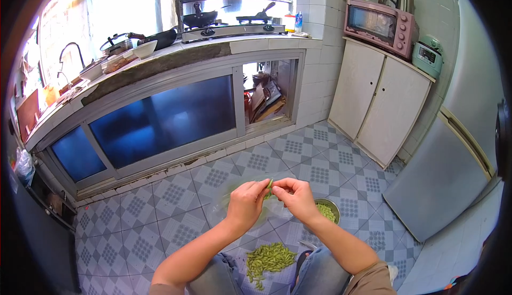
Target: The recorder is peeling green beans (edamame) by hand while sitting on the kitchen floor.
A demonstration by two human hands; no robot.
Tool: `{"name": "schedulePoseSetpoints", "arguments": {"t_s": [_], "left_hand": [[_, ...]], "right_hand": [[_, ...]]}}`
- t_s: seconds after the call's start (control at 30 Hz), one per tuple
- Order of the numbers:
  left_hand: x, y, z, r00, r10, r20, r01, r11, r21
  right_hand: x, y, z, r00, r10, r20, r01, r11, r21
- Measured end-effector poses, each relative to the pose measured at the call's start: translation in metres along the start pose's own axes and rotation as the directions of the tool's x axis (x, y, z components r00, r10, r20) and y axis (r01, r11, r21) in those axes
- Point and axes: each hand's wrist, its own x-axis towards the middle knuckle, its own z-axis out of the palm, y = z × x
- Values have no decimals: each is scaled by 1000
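A small green bean pod (270, 183) is pinched between the fingertips of my left hand (247, 201) and my right hand (299, 198), held up in front of me. Under the hands, a clear plastic bag (222, 203) lies spread on the floor, partly covered by them. Just right of my right wrist stands a round metal bowl (338, 210) with shelled green beans (326, 211) in it; my forearm hides part of it. Between my knees, a heap of green pods (272, 258) rests on the floor tiles.
A low counter with sliding glass doors (168, 121) runs along the far wall, bearing a gas stove (236, 32) and pans. At the right stand a white cabinet (376, 99) under a pink toaster oven (376, 27), and a grey refrigerator (440, 175). Patterned tiles (176, 199) cover the floor.
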Motion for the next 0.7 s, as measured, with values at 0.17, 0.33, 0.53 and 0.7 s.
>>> {"name": "schedulePoseSetpoints", "arguments": {"t_s": [0.17, 0.33, 0.53, 0.7], "left_hand": [[-2, -1, 2, 998, 58, -18, -57, 998, 36], [1, 3, 6, 987, 149, -59, -142, 983, 115], [-1, 0, 9, 980, 178, -87, -169, 981, 98], [-2, -3, 11, 988, 111, -111, -113, 993, -14]], "right_hand": [[-2, -2, 1, 997, -81, -3, 81, 993, -85], [-1, 5, -4, 995, -102, -11, 101, 993, -63], [-2, 16, 2, 990, -100, -99, 104, 994, 37], [-5, 8, 11, 982, -89, -169, 110, 987, 116]]}}
